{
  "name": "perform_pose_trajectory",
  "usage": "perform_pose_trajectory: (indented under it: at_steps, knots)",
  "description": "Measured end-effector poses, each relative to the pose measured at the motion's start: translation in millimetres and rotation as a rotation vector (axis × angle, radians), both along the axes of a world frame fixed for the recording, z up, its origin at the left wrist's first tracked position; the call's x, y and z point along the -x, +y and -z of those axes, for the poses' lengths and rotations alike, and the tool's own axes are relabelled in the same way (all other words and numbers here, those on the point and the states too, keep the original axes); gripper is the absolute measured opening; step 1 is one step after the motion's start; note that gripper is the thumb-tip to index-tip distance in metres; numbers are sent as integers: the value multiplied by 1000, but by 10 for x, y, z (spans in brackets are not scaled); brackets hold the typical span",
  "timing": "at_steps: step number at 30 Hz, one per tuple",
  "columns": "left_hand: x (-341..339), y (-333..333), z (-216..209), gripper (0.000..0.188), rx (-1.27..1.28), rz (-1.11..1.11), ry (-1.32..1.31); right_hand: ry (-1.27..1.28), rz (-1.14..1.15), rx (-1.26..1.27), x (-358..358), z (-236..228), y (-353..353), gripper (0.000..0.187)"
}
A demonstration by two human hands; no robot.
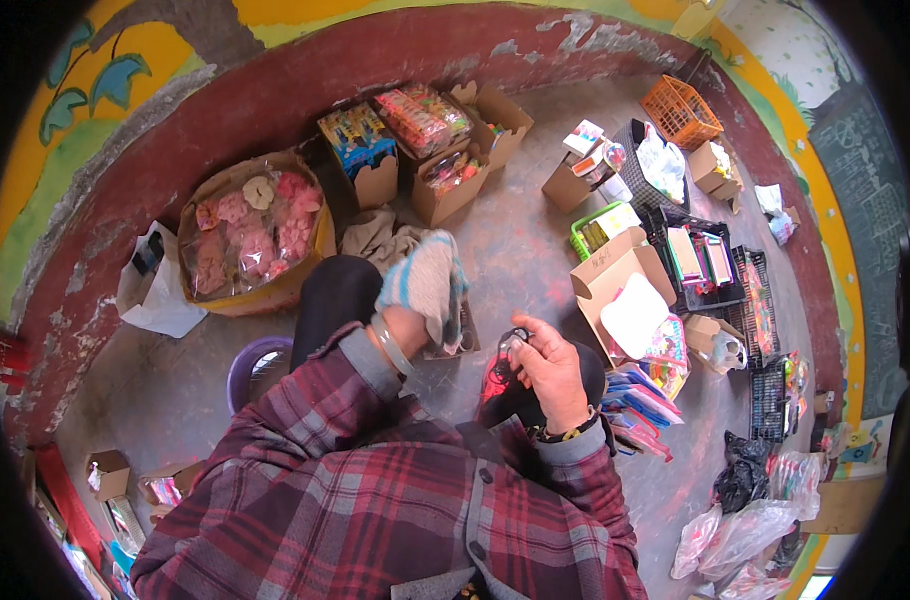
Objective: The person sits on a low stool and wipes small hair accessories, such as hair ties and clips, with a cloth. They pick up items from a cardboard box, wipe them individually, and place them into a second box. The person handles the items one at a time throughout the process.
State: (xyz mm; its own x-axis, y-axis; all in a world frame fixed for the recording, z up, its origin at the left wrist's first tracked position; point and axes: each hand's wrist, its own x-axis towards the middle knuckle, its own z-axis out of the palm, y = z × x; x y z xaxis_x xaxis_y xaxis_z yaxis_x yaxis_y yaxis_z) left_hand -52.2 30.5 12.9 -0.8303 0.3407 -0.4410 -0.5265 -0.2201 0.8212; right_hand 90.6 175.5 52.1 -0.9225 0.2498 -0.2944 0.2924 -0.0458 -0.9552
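Note:
A grey cloth with light blue stripes covers my left hand, so its fingers are hidden; only the wrist and a bracelet show. Whether the hand grips the cloth or is inside it, I cannot tell. My right hand pinches a thin black cord between thumb and fingers. Just left of those fingers is a bright pink-red item with black parts, above my lap; its kind is unclear. Below the striped cloth, a small box is partly hidden.
Ahead stand a large carton of bagged pink pieces and boxes of colourful packets. A purple bucket is at my left. To the right are an open carton, blue folders, black crates and plastic bags.

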Motion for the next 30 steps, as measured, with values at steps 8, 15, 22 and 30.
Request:
perform_pose_trajectory:
  at_steps: [8, 15, 22, 30]
  knots:
    - [421, -274, -233, 32, -444, -357, 56, -103, -128, -152, 368, 333, 60, 21]
    - [435, -383, -14, 31, -372, -312, 21, -203, -219, -620, 841, 1186, 37, 33]
    - [422, -366, 16, 32, -375, -212, 24, -184, -163, -444, 812, 1242, 278, 35]
    - [281, -159, -86, 33, -356, -62, 20, -16, 252, -218, -818, -209, 914, 26]
